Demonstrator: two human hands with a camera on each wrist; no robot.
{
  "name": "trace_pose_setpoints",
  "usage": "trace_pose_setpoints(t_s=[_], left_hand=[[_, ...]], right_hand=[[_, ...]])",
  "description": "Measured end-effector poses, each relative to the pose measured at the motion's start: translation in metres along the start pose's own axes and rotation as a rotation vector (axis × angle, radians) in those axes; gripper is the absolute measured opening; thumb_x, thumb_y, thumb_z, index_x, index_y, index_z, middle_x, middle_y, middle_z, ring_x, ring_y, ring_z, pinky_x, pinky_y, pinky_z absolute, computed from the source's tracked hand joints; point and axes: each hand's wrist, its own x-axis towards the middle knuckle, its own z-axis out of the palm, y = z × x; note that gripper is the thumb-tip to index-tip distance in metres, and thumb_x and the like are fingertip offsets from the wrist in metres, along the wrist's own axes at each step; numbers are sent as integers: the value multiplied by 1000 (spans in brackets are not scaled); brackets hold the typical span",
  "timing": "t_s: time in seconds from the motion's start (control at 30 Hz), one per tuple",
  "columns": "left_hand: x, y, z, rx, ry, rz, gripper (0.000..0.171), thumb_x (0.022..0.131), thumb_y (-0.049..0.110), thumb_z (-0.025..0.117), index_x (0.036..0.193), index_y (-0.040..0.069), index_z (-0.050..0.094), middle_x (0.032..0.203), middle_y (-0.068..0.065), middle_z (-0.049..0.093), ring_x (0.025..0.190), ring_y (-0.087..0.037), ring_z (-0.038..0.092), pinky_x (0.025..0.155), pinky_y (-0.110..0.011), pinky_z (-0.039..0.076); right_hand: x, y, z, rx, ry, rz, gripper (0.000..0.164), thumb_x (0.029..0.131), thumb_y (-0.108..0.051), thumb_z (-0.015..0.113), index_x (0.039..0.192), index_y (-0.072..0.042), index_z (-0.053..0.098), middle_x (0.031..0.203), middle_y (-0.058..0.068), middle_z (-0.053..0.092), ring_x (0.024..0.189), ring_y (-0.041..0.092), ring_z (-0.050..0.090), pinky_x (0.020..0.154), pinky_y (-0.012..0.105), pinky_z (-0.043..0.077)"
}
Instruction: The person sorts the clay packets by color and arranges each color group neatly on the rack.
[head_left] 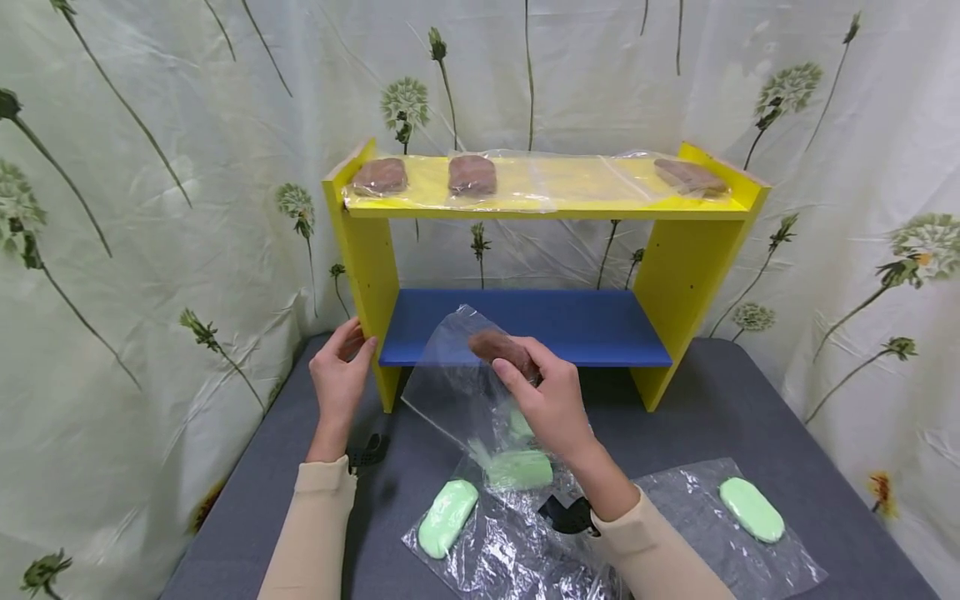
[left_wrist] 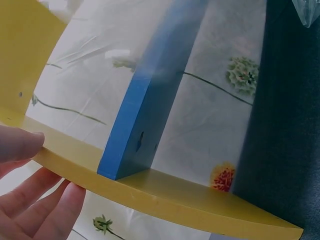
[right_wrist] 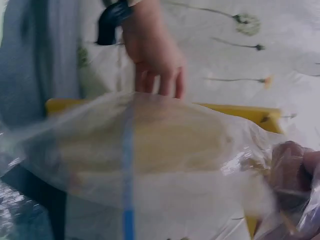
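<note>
A clear plastic bag [head_left: 442, 375] holding a brown soap-like bar [head_left: 495, 344] is in my right hand [head_left: 553, 404]. Thumb and fingers pinch the bar through the plastic, and the rest of the bag hangs to the left, before the blue lower shelf [head_left: 600, 329]. My left hand [head_left: 341, 367] grips the front edge of the yellow left side panel [head_left: 367, 283], thumb on one face and fingers on the other, as the left wrist view shows. In the right wrist view the bag [right_wrist: 175, 150] spreads across the frame and partly covers the shelf unit.
Brown bars in clear bags lie on the yellow top shelf [head_left: 585, 179]: two at left, one [head_left: 690, 177] at right. Light green bars [head_left: 447, 518] in clear bags lie on the dark grey table [head_left: 240, 500], one [head_left: 752, 508] at right. A flower-print curtain [head_left: 187, 275] hangs behind.
</note>
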Motion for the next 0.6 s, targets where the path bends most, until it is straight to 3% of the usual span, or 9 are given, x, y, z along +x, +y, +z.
trace_pose_setpoints(t_s=[0.07,0.13,0.27,0.33,0.53,0.6], left_hand=[[0,0,0,1,2,1,39,90,9,77,128,16,72,112,-11,73,99,-29,71,91,-43,56],[1,0,0,-1,4,4,39,90,10,77,128,16,72,112,-12,73,99,-30,71,91,-46,56],[0,0,-1,-20,6,0,39,90,10,77,128,17,72,113,-11,73,100,-30,71,91,-49,55],[0,-1,-1,-23,4,-3,39,91,11,77,128,19,72,114,-10,73,101,-30,71,92,-50,55],[0,-1,0,-23,-3,-2,39,91,12,77,129,20,71,115,-10,72,101,-30,71,91,-53,54],[-1,-1,0,-25,-2,-4,40,91,11,77,129,20,71,115,-10,73,101,-30,71,90,-53,54]], right_hand=[[8,-13,-6,63,-20,20,34,99,-8,66,131,-17,66,114,-4,70,75,12,59,57,28,41],[16,-27,-13,92,-21,42,37,98,-5,65,135,-12,63,113,2,69,78,16,59,57,29,41],[34,-49,-26,96,-1,42,51,97,-1,65,145,-10,54,86,9,63,62,19,47,53,27,39],[43,-56,-31,101,9,7,55,97,1,64,149,-11,51,82,9,61,58,19,43,52,27,37],[74,-76,-45,137,6,-169,37,94,12,60,130,4,65,118,16,65,88,23,58,66,24,49],[85,-84,-50,154,-19,-206,33,93,14,59,125,7,67,114,18,63,92,26,58,69,25,52]])
